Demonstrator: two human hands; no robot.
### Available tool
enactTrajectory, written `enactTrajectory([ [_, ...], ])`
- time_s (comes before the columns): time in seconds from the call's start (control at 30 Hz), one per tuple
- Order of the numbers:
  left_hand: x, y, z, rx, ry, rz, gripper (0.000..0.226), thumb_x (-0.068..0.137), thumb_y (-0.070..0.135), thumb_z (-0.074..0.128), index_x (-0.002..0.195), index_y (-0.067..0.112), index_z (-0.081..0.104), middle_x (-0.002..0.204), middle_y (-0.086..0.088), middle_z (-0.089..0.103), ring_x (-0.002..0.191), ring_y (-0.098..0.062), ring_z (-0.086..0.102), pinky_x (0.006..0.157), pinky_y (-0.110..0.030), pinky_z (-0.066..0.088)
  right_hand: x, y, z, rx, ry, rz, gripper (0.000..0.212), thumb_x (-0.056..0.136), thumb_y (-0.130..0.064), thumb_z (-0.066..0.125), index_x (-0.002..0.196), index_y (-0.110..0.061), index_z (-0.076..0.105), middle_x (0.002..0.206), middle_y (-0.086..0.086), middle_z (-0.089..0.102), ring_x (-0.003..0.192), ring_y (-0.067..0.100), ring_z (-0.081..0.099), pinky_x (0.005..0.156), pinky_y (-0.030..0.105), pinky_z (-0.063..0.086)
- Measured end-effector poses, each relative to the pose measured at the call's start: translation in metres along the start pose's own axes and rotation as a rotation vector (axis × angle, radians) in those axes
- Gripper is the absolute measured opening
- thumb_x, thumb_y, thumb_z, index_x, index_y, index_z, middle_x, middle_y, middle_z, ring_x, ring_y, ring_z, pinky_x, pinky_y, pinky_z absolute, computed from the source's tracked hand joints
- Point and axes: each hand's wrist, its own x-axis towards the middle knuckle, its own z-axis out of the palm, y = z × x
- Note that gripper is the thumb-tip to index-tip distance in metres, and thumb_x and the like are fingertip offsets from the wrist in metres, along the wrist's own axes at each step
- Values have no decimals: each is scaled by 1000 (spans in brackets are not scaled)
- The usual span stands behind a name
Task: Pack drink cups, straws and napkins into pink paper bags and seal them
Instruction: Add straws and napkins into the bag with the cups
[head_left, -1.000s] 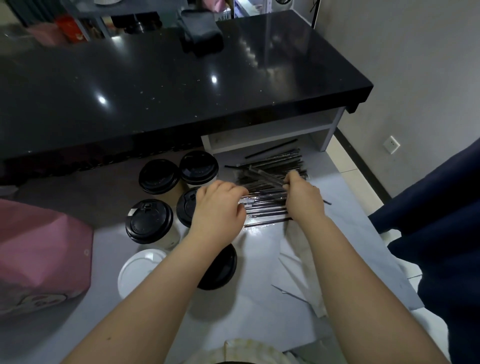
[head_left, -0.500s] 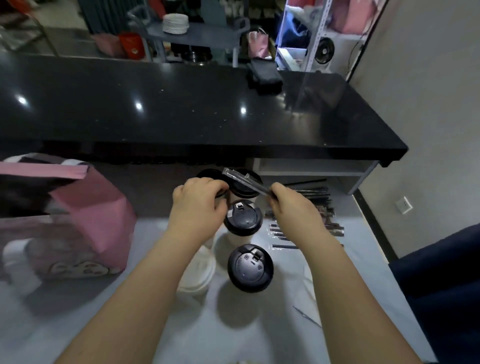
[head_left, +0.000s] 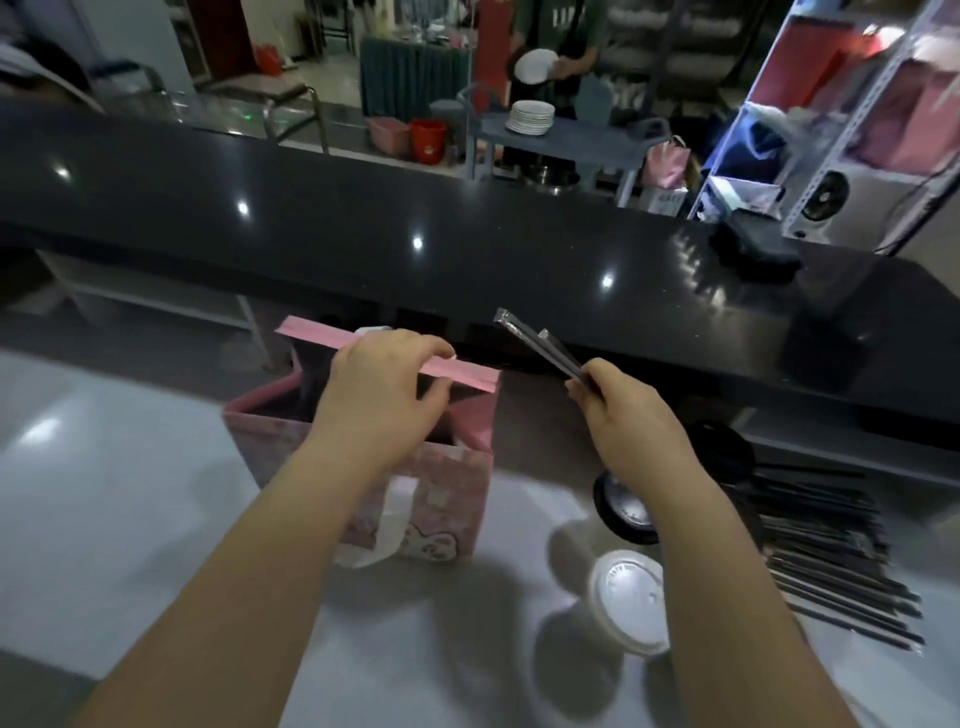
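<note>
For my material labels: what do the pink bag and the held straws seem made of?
Pink bag: probably matte paper, since its top flap shows a sharp fold. Straws: dark, wrapped in shiny clear film, likely plastic; the straw material itself is unclear.

**Drinks Shop Counter**

A long black counter (head_left: 467, 249) fronted a white worktop (head_left: 130, 519) strewn with lidded cups (head_left: 631, 603) and wrapped straws (head_left: 831, 551). Behind stood a cart (head_left: 571, 141) stacked with white plates (head_left: 531, 117), a person (head_left: 569, 36) handling a plate, and a metal rack (head_left: 860, 122) of pink bags (head_left: 909, 124).

no legible txt or nos., pink bag (head_left: 441, 499) print too blurry
</note>
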Motion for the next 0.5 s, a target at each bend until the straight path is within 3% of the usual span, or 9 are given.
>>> enactTrajectory([
  [0.13,4,-61,-25,-115,13,-76,13,87,31,65,100,32,67,99,14,66,95,-10,57,84,-38,49,16,-51,20,47,39,-10,24,100,-38,44,82,-23,43,71,-4,55,68,18,51,59,39,42],
  [0.27,15,-112,-38,-203,-75,-93,10,84,35,70,90,39,63,90,20,63,79,8,56,68,-23,46,35,-110,34,47,25,-49,25,101,-38,43,78,-28,41,76,-5,59,67,17,52,61,38,45],
  [0.4,31,-138,-43,-172,-165,-54,13,80,31,75,82,38,65,84,17,66,78,-1,59,81,-30,49,53,-166,50,204,-7,-136,22,100,-35,46,80,-26,46,79,-6,63,70,12,56,66,39,49],
  [0.5,39,-150,-45,-238,-294,-16,17,83,28,74,76,39,62,93,16,66,86,-5,59,80,-32,50,60,-191,74,415,-80,-203,17,100,-28,51,84,-29,55,78,-23,60,73,-2,56,68,18,45],
])
